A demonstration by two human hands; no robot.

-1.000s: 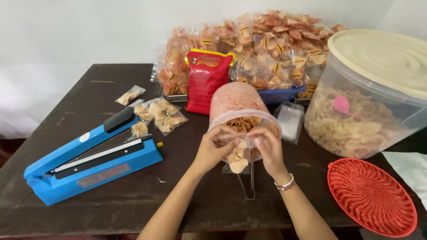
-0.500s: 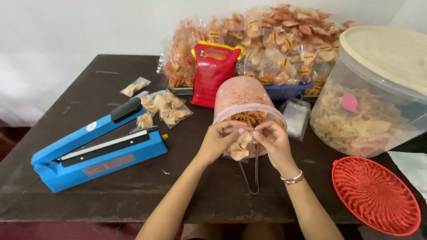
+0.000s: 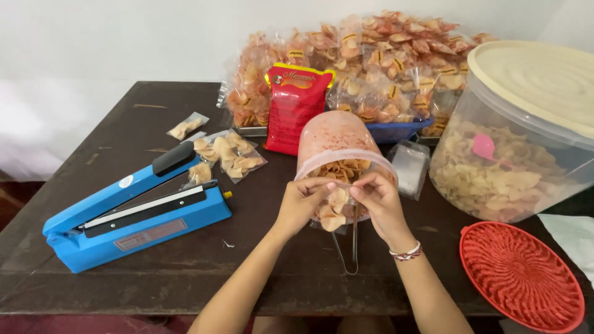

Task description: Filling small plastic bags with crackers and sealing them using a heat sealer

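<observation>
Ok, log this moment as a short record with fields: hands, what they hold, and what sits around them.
left hand: pinches the top of a small clear bag of chips
right hand: pinches the same bag's top from the other side
behind hands: tipped pink-dusted tub holding chips
under hands: metal tongs on the dark wooden table
left side: blue heat sealer, filled small bags
right side: big clear tub of chips, red lid
back: red packet, pile of packed bags
</observation>
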